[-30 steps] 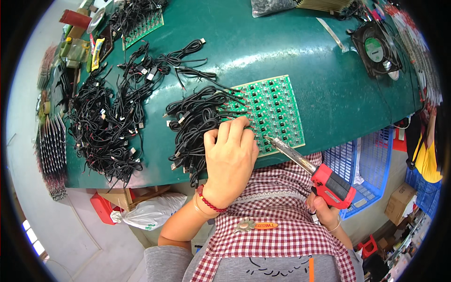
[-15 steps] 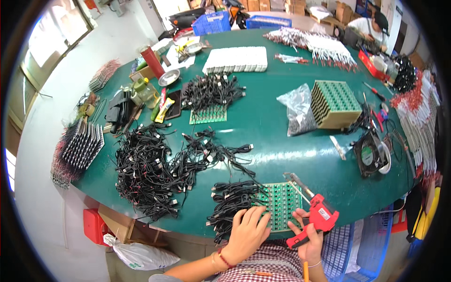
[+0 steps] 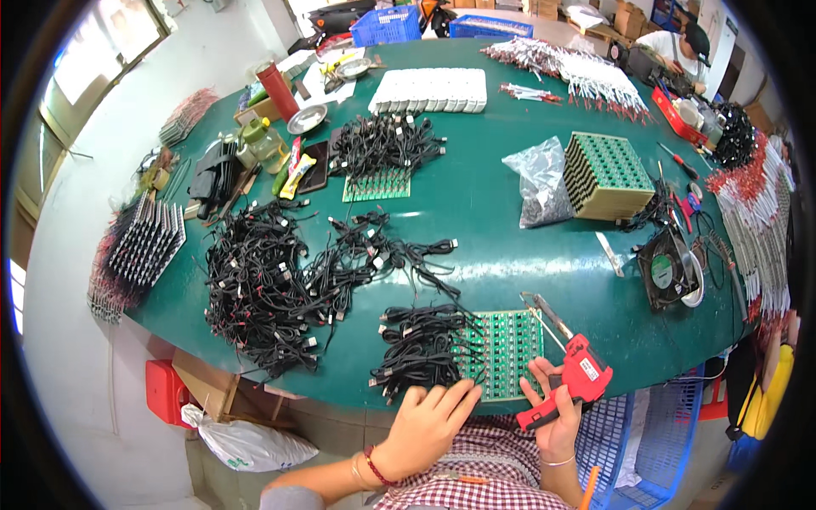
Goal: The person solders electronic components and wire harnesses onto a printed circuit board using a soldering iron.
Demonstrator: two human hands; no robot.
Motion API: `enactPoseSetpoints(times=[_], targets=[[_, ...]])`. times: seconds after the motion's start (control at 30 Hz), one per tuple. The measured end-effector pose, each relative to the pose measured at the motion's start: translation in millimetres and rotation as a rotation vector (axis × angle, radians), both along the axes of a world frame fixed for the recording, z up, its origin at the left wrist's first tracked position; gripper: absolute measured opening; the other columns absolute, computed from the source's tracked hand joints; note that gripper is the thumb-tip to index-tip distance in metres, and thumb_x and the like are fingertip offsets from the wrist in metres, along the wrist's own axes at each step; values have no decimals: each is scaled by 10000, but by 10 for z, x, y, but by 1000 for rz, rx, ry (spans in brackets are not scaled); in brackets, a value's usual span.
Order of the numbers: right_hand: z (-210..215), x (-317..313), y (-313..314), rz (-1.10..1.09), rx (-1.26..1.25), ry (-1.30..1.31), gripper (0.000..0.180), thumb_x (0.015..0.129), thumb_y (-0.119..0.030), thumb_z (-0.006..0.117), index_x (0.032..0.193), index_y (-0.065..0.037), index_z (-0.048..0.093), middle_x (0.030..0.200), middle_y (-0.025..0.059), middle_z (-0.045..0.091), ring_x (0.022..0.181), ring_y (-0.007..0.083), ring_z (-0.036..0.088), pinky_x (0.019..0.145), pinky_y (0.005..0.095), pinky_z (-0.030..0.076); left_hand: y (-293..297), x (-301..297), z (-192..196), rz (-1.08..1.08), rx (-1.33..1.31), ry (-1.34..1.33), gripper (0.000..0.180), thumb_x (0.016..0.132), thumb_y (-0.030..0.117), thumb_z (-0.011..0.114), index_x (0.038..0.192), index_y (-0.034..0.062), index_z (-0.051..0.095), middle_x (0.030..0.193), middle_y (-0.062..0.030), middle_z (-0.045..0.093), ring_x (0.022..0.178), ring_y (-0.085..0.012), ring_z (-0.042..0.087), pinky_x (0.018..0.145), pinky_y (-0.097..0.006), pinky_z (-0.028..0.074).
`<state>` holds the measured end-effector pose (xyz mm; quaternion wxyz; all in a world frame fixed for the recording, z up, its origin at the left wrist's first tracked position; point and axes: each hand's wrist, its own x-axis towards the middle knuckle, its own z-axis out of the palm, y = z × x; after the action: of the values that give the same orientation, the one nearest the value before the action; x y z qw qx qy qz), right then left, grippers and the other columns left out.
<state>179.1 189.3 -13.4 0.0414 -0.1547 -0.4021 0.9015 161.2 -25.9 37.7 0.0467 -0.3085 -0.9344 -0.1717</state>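
We press our open left hand (image 3: 432, 423) on the board (image 3: 503, 353); our right hand (image 3: 557, 416) grips the red iron (image 3: 568, 374). Cables (image 3: 421, 348) hang off the board's left edge; a loose heap (image 3: 263, 280) farther left looks unsoldered.

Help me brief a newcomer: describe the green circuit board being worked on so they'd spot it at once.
On the big green table, look at the near edge between the left hand and the right hand holding a red soldering gun. The circuit board lies flat there; unlike the stacked boards further back, black cables trail off its left side.

Glossy red plastic soldering gun (image 3: 571, 380), smooth green tabletop (image 3: 476, 212)
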Motion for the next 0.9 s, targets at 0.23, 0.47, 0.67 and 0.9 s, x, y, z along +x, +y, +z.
enactPoseSetpoints(times=[0.23,0.47,0.67,0.9], targets=[[15,-4,-4,-2,8,26,385,918,-225,592,1211,-22,446,1292,206,501,1251,356,467,1015,522,432,-118,-409,193,6,-296,78,507,797,148,559,1302,184,518,1431,-90,408,1318,-255,378,1071,-566,203],[0,-1,14,10,-6,31,374,920,-216,586,1208,-21,449,1288,209,503,1249,357,469,1014,519,435,-456,-633,441,-186,-451,-117,645,763,89,596,1384,168,440,1440,-98,414,1322,-224,405,1072,-569,257],[0,5,12,-9,2,31,367,917,-207,589,1206,-25,455,1281,209,506,1246,358,470,1017,519,433,-399,-1647,255,-21,404,-236,131,850,37,576,964,11,636,895,-129,665,823,-296,650,748,-376,519],[-6,-27,-10,-4,-15,32,368,906,-180,600,1208,-30,455,1283,213,503,1246,359,471,1016,511,430,-552,-2246,-384,76,-204,228,38,810,143,631,836,115,634,849,-35,588,893,-228,563,821,-379,392]])
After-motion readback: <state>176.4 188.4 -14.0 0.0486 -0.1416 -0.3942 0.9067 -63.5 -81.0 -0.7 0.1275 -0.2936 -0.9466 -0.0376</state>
